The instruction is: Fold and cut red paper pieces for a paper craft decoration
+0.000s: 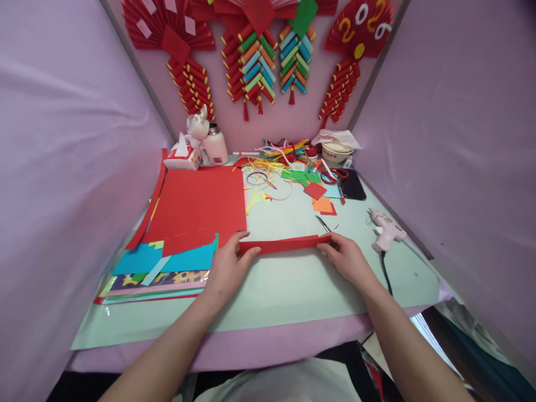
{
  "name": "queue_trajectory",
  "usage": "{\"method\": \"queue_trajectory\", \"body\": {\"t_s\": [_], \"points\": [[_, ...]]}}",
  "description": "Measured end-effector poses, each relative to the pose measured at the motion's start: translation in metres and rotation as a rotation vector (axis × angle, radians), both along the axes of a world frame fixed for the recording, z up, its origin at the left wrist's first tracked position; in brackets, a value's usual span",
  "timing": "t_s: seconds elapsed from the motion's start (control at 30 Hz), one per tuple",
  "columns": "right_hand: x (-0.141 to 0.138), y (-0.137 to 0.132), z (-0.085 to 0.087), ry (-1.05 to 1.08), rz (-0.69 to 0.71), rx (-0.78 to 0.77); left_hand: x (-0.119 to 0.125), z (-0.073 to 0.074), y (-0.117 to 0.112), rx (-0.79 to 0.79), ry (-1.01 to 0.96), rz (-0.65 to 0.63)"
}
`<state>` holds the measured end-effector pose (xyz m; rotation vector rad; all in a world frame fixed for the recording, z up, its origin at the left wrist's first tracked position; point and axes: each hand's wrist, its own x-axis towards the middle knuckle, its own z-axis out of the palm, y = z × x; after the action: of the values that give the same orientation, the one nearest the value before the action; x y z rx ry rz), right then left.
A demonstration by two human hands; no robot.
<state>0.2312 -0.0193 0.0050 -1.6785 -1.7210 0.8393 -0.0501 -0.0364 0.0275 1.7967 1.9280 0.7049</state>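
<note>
A red paper strip (285, 245) stretches between 2 bare hands, over the near middle of the pale green table (285, 290). The left hand (228, 269) pinches its left end between thumb and fingers, and the right hand (345, 255) pinches its right end the same way; whether the strip's lower edge touches the table, I cannot tell. Just beyond the right hand lies a metal blade (322, 223). Farther right, well apart from the strip, a pink glue gun (387, 229) lies with its black cord (384, 271) trailing toward the near edge. On the left, a large red sheet (196, 201) overlaps blue paper (180, 262). Toward the back stand a tissue box (183, 161), a pale bottle (216, 147) and a bowl (336, 153), with red-handled scissors (329, 176) lying nearer
</note>
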Motion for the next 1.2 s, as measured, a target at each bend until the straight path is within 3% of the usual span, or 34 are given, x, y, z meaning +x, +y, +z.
{"method": "queue_trajectory", "body": {"t_s": [0.33, 0.83, 1.2], "points": [[-0.009, 0.010, -0.003, -0.027, -0.107, 0.020, 0.018, -0.012, 0.008, 0.064, 0.024, 0.203], [-0.010, 0.014, 0.001, -0.350, -0.106, -0.035, 0.029, -0.008, 0.007, 0.002, 0.434, 0.177], [-0.017, 0.008, 0.004, -0.446, -0.153, -0.111, 0.029, -0.010, 0.008, 0.007, 0.577, 0.124]]}}
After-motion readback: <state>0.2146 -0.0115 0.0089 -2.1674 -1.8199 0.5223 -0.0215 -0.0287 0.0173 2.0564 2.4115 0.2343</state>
